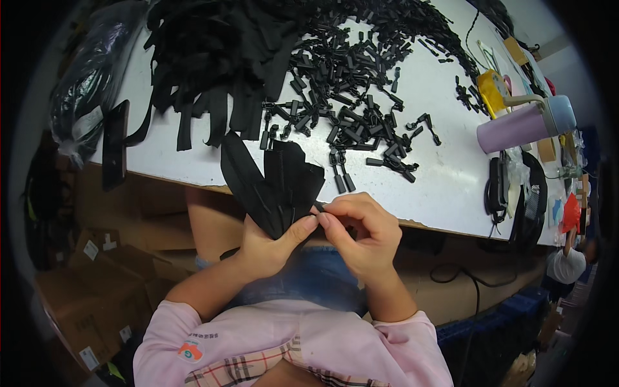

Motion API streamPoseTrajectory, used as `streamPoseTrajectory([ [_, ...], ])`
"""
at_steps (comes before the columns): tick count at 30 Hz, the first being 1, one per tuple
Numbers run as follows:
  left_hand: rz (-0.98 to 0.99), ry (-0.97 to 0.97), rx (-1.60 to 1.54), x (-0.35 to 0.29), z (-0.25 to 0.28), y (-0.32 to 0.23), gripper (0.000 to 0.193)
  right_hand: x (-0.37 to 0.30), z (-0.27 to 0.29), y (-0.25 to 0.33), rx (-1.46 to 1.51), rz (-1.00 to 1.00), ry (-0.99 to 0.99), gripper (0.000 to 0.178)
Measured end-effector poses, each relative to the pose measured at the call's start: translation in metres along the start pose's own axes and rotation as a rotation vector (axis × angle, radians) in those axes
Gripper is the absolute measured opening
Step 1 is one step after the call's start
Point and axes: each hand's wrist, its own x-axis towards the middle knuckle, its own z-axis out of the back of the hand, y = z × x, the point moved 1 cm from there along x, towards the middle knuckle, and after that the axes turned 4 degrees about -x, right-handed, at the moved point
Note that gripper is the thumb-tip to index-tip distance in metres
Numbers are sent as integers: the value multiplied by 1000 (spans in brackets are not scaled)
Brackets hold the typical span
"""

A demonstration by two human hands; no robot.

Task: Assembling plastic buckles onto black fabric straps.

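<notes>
Fanned out above my left hand (264,248) is a bunch of black zipper strips (284,177), gripped near their lower ends. My right hand (367,235) pinches beside it, thumb and index finger together on a small dark piece at the edge of the bunch; its kind is hidden by the fingertips. Both thumbs nearly touch, just in front of the table's near edge. Beyond the hands, many black zipper pulls (351,126) with sliders lie scattered on the white table (445,187). A large heap of black strips (213,51) hangs together at the back left.
A dark phone (116,145) juts over the near edge at left, beside a plastic bag of black material (97,71). To the right stand a lilac bottle (512,129), a yellow packet (492,92) and black straps (529,200). Cardboard boxes (97,297) sit below left.
</notes>
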Motion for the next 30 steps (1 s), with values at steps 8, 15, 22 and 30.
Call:
streamPoseTrajectory([
  [8, 35, -21, -53, -1, 2, -6, 16, 7, -2, 8, -260, 265, 37, 12],
  [15, 42, 9, 25, -2, 8, -7, 15, 6, -5, 7, -354, 341, 81, 16],
  [22, 24, -101, -31, -3, 5, -2, 17, 4, -14, 2, -292, 297, 50, 16],
  [30, -53, -119, -39, -5, -1, -7, 21, -11, -29, -8, 156, -74, -79, 12],
])
